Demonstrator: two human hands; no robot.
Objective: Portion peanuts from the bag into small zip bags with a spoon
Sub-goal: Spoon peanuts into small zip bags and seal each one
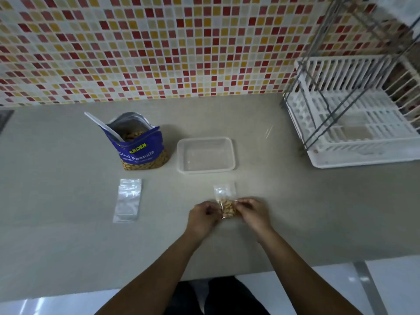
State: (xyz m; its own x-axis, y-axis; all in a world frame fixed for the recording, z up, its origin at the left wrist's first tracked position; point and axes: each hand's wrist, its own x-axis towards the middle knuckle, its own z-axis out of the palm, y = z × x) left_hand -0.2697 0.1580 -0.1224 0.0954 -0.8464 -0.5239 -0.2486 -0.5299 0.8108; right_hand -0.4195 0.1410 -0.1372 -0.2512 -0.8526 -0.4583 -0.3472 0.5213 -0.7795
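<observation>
Left grip (203, 215) and right grip (251, 212) each pinch one side of the peanut-filled zip bag (227, 208), fingers curled.

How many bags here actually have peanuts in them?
2: the blue peanut bag standing at the back left, and the small zip bag pinched between the left hand and right hand. The stacked zip bags at the left look empty.

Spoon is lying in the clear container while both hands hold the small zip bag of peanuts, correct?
No. The head view shows the white spoon standing in the open peanut bag, not in the clear container. The left hand and right hand do hold the small zip bag of peanuts.
</observation>
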